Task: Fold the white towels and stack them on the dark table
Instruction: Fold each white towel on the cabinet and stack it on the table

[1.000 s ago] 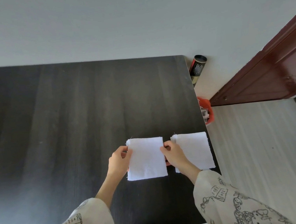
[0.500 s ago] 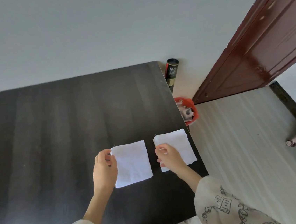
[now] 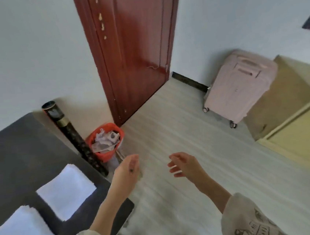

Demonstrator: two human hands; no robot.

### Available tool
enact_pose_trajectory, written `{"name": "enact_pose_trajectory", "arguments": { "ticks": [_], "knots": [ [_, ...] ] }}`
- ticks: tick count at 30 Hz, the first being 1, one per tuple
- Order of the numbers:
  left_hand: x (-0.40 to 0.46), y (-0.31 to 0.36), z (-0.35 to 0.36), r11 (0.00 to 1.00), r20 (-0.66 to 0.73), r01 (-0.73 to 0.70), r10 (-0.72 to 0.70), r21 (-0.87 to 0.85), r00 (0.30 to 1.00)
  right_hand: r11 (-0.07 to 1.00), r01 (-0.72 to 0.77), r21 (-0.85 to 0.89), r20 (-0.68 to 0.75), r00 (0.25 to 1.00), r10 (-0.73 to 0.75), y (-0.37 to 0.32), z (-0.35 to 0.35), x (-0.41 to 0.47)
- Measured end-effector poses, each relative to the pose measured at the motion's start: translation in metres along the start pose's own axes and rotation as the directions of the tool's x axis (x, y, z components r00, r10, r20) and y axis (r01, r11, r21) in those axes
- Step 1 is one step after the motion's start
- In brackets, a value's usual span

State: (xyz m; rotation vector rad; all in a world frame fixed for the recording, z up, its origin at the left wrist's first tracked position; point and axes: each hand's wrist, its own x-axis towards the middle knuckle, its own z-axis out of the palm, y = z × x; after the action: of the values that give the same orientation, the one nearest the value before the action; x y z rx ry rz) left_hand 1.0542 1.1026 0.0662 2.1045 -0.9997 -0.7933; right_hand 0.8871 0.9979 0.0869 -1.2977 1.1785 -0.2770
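Your left hand & right hand hang relaxed, holding nothing, off the tabotop edge over the floor. Two folded white towels lie apart on the dark tabletop; next, prob. fetch another towel or stack these.

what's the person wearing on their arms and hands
Both arms wear loose cream sleeves printed with dark line-drawn cartoon figures, pushed up so the forearms are bare. The left hand and right hand are bare: no gloves, and no rings or watch show.

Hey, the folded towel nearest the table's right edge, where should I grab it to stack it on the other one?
Pinch the right-hand towel at its edge nearest the table edge, coming in from the floor side. It lies flat, and both the left hand and right hand hover empty there.
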Motion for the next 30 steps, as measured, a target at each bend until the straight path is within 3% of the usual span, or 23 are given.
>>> {"name": "enact_pose_trajectory", "arguments": {
  "ticks": [6, 12, 21, 23, 30],
  "knots": [
    [0.013, 0.164, 0.153, 0.958, 0.198, -0.265, 0.282, -0.105, 0.939, 0.992, 0.014, 0.128, -0.267, 0.963, 0.021, 0.03, -0.203, -0.039],
    [0.027, 0.314, 0.283, 0.857, 0.407, -0.476, 0.514, -0.197, 0.755, 0.965, 0.127, 0.228, -0.57, 0.821, 0.027, 0.048, -0.371, -0.084],
    [0.08, 0.446, 0.472, 0.77, 0.672, -0.58, 0.579, -0.265, 0.462, 0.938, 0.193, 0.286, -0.756, 0.647, 0.097, 0.087, -0.572, -0.065],
    [0.105, 0.478, 0.512, 0.762, 0.679, -0.586, 0.587, -0.277, 0.441, 0.94, 0.198, 0.278, -0.777, 0.622, 0.099, 0.087, -0.62, -0.045],
    [0.172, 0.58, 0.627, 0.808, 0.693, -0.537, 0.531, -0.241, 0.488, 0.925, 0.162, 0.343, -0.778, 0.601, 0.183, 0.09, -0.757, 0.01]
  ]
}}
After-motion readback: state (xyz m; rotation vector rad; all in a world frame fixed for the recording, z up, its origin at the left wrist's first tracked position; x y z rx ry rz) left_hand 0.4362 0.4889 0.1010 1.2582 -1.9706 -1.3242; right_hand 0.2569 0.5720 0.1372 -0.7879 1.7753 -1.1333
